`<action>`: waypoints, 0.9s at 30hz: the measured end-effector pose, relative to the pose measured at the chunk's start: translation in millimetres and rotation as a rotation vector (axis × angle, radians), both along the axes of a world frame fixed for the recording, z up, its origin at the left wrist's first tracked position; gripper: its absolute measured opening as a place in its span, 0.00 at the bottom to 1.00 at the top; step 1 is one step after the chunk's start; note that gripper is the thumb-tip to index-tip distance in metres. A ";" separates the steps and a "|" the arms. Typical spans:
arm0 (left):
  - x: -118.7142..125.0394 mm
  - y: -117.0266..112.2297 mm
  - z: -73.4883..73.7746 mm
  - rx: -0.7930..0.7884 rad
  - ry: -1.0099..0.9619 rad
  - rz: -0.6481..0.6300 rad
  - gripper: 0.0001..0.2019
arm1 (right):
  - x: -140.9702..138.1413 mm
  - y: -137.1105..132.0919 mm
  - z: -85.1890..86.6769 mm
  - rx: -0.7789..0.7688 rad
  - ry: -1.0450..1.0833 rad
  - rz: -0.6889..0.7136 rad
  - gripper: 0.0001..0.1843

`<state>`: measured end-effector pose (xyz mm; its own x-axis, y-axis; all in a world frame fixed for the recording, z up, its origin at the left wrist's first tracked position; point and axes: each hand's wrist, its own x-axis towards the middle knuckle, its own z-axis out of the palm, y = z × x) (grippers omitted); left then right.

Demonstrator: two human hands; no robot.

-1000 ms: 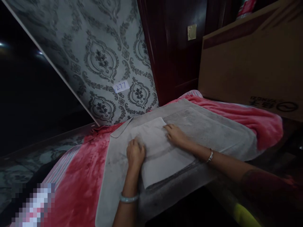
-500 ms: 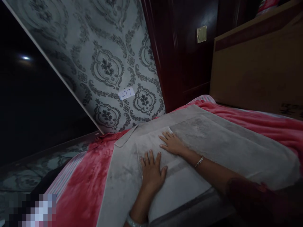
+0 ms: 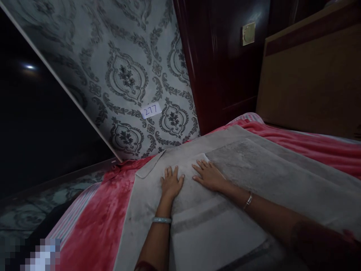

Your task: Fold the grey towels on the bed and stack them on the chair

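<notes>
A grey plush cloth (image 3: pixel 254 177), folded in layers, lies spread before me. My left hand (image 3: pixel 171 182) rests palm down on it, fingers spread, close to the far edge of a folded panel. To its right, my right hand (image 3: pixel 208 175) is also flat on the cloth with its fingers apart. Neither hand grips anything. A darker band crosses the paler folded panel (image 3: pixel 208 237) nearer to me. At the far left, one corner of the cloth is turned back. Beneath everything lies a red plush blanket (image 3: pixel 96 226).
Patterned wallpaper (image 3: pixel 126 79) bearing a paper label (image 3: pixel 151 110) reading 277 rises behind. A dark glossy panel (image 3: pixel 42 113) stands at left. Dark red wood (image 3: pixel 220 75) with a gold plate (image 3: pixel 248 34) and a cardboard box (image 3: pixel 313 82) are at right.
My left hand has slid forward and slightly left over the cloth. The right hand stays nearly in place on the cloth, and the view has shifted a little.
</notes>
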<state>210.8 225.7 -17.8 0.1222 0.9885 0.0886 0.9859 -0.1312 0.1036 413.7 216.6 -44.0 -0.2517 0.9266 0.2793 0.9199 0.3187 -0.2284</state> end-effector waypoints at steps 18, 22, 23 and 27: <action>-2.5 3.4 1.4 -0.063 -0.023 -0.003 0.33 | 1.9 38.3 1.7 -0.114 -0.018 -0.022 0.38; -2.5 2.9 2.2 -0.049 -0.010 -0.003 0.33 | 6.0 34.2 8.5 -0.164 -0.043 -0.027 0.38; -2.6 2.9 2.6 -0.046 -0.008 -0.006 0.33 | 9.2 31.9 10.0 -0.176 -0.046 -0.034 0.37; -2.6 3.6 5.5 -0.051 0.000 -0.007 0.33 | 34.5 15.0 14.0 -0.215 -0.044 -0.060 0.36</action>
<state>208.2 229.3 -12.3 0.1292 0.9909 0.0381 0.9850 -0.1327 0.1106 448.2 231.6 -30.1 -0.2015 0.9774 0.0641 0.9464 0.2112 -0.2445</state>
